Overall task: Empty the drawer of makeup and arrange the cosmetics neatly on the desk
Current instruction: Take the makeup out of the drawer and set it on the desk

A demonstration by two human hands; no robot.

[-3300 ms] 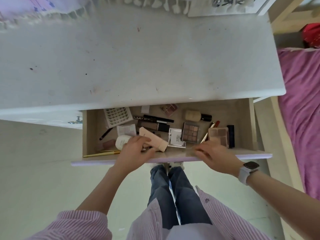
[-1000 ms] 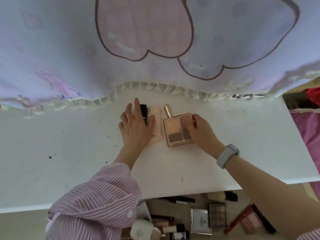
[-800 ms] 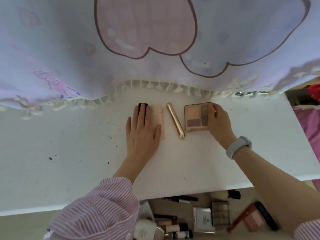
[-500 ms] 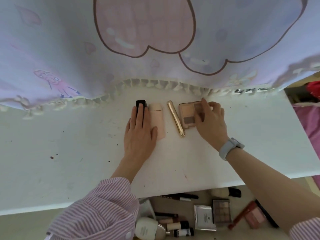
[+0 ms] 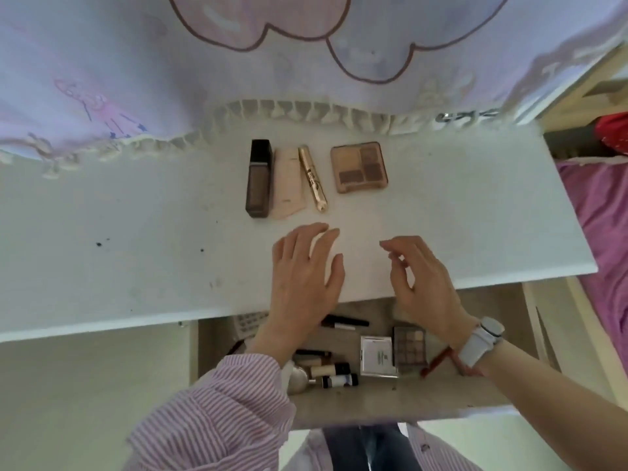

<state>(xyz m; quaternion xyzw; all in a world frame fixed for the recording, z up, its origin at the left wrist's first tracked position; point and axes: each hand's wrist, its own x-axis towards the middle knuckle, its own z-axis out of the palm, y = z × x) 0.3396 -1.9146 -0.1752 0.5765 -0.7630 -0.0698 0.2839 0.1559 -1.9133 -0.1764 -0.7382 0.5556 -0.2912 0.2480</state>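
Both hands withdrawn, loose, empty | left hand [image 5: 302,280] | right hand [image 5: 421,283] | palette [image 5: 359,167] square, tan-brown

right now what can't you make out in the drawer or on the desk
Head view only:
- Drawer: its back lies under the desk; left hand and right hand cover more.
- White compact: label too small to read.
- Red item: partly behind the watch.
- Gold tube: print blurred.

sleeve [image 5: 217,416]: pink-white striped | watch [image 5: 482,341]: white band | jeans [image 5: 360,447]: blue
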